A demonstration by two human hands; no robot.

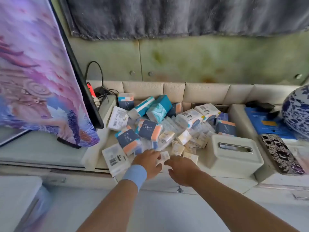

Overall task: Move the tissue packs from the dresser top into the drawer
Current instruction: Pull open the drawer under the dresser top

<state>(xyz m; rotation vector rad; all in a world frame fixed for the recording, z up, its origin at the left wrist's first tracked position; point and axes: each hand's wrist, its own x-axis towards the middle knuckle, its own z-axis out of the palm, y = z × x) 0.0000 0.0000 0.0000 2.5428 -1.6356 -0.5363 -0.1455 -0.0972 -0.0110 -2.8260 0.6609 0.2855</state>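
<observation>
Tissue packs (pixel 150 129) lay heaped on the dresser top (pixel 200 158), spread between a covered screen at left and a cream tissue box at right.

Left to right:
- Purple patterned cloth (pixel 38 72), draped over a dark-framed screen.
- Black cable (pixel 95 71) and tangled cords behind the heap's left edge.
- White barcode pack (pixel 114 158) at the front left, overhanging the surface's edge.
- Navy-and-orange packs, teal marbled packs and small cream packs, tilted and overlapping.
- Left hand (pixel 148 163), a blue wristband (pixel 135 174) on its wrist, fingers spread over the front of the heap; grip released.
- Small white pack (pixel 164 156), lying between the two hands at their fingertips.
- Right hand (pixel 182 169), fingers extended toward that pack, grip released; contact could not be told.
- Cream tissue box (pixel 234 158), slot on top.
- Patterned phone case (pixel 282 154), flat, near the box.
- Blue booklet (pixel 265 123).
- Blue-and-white vase (pixel 297 111) at the far right.
</observation>
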